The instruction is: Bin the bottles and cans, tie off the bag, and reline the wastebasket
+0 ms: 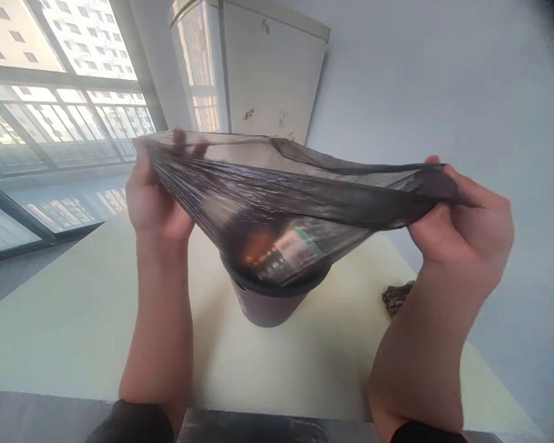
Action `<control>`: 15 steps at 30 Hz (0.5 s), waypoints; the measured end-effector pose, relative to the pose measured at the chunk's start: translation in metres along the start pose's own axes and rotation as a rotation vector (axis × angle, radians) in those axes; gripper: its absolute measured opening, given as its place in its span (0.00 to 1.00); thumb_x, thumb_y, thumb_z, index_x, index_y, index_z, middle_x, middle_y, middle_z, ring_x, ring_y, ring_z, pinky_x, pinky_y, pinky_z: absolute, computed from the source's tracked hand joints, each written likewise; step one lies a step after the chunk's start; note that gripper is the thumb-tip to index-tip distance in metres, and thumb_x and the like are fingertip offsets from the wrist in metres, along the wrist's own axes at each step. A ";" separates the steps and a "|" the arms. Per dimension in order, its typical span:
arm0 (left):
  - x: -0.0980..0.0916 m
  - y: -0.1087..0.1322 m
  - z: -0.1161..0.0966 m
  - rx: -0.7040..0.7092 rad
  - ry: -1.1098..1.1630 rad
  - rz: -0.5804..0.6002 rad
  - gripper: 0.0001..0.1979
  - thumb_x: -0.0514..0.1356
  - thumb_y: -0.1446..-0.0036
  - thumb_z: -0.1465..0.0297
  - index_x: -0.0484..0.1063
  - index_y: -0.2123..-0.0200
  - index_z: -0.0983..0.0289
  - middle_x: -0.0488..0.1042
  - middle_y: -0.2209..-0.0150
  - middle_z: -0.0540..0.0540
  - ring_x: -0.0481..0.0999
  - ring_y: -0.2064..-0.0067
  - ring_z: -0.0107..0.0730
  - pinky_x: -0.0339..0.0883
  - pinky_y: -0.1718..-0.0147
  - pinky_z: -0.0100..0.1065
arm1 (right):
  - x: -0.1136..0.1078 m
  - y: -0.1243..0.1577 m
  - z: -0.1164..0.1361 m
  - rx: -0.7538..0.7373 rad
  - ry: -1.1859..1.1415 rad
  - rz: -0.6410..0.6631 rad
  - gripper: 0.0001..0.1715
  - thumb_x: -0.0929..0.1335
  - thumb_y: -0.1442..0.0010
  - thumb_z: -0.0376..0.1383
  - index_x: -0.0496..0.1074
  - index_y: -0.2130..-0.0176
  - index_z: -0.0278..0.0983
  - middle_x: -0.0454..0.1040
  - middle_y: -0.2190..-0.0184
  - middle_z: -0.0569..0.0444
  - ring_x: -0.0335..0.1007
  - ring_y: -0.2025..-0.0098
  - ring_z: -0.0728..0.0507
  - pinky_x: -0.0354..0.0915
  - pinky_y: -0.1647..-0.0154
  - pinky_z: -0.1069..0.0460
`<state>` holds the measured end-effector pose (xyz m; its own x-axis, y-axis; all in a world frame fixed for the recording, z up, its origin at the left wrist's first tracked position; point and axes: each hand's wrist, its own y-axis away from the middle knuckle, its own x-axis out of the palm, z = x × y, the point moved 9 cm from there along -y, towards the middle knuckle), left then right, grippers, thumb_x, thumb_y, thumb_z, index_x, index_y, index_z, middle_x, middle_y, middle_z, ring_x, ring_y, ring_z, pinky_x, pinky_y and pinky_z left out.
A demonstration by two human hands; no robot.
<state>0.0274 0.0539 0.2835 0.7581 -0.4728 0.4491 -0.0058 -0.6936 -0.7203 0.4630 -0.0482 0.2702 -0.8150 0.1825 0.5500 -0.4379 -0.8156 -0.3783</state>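
Note:
A thin, see-through black garbage bag (323,197) is stretched wide between my hands, above and into a small trash can (272,311). My left hand (159,191) grips the bag's left edge, with some fingers inside the film and showing through it. The right edge is pinched in my right hand (466,215), thumb and fingers closed on the folded film. Through the plastic I see an orange item (258,246) and a white and green packet (298,246), both blurred, at the can's mouth. The can stands upright; its dark rim (277,289) shows below the bag.
The can rests on a pale table (92,307). A crumpled dark bag (396,298) lies on it beside my right forearm. Behind stands a white refrigerator (272,67), with a window (69,104) to the left and a plain wall (434,80) to the right.

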 end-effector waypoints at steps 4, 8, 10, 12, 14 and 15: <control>-0.009 0.007 -0.008 0.041 0.219 0.128 0.19 0.57 0.26 0.61 0.59 0.70 0.60 0.67 0.74 0.42 0.66 0.72 0.16 0.68 0.68 0.25 | 0.012 0.008 -0.002 0.031 0.229 0.146 0.10 0.72 0.37 0.30 0.84 0.57 0.35 0.79 0.59 0.45 0.75 0.58 0.44 0.73 0.58 0.48; 0.000 0.014 -0.022 0.053 0.336 0.043 0.19 0.51 0.23 0.60 0.54 0.69 0.60 0.59 0.76 0.44 0.60 0.76 0.19 0.63 0.72 0.29 | 0.007 0.012 0.001 0.029 0.564 0.182 0.10 0.76 0.38 0.39 0.84 0.58 0.36 0.79 0.63 0.45 0.73 0.64 0.44 0.67 0.64 0.48; 0.014 0.017 -0.024 0.014 0.405 -0.023 0.18 0.47 0.22 0.60 0.57 0.67 0.60 0.60 0.74 0.46 0.61 0.75 0.20 0.63 0.71 0.28 | 0.003 0.011 0.005 -0.007 0.546 0.133 0.10 0.76 0.38 0.41 0.83 0.62 0.36 0.77 0.64 0.47 0.73 0.64 0.45 0.67 0.63 0.48; 0.029 0.020 -0.026 -0.008 0.445 -0.083 0.17 0.41 0.21 0.62 0.60 0.63 0.60 0.61 0.73 0.47 0.63 0.73 0.20 0.65 0.68 0.27 | 0.003 0.009 0.008 -0.068 0.427 0.084 0.10 0.77 0.39 0.41 0.80 0.67 0.37 0.73 0.67 0.52 0.71 0.65 0.46 0.67 0.63 0.49; 0.039 0.023 -0.033 0.045 0.466 -0.136 0.17 0.38 0.22 0.67 0.62 0.60 0.60 0.61 0.72 0.47 0.66 0.72 0.20 0.68 0.63 0.26 | 0.011 0.009 0.008 -0.122 0.291 0.079 0.10 0.78 0.42 0.38 0.76 0.70 0.38 0.68 0.70 0.56 0.68 0.66 0.48 0.67 0.62 0.50; 0.041 0.025 -0.034 0.037 0.438 -0.166 0.16 0.38 0.23 0.70 0.62 0.60 0.60 0.61 0.73 0.46 0.67 0.72 0.19 0.69 0.61 0.26 | 0.016 0.009 0.009 -0.151 0.231 0.088 0.11 0.78 0.42 0.36 0.74 0.71 0.39 0.67 0.70 0.58 0.69 0.65 0.48 0.68 0.61 0.50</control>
<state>0.0360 -0.0008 0.3020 0.4003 -0.5473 0.7350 0.1216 -0.7632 -0.6346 0.4491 -0.0577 0.2819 -0.9097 0.2490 0.3324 -0.3991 -0.7458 -0.5335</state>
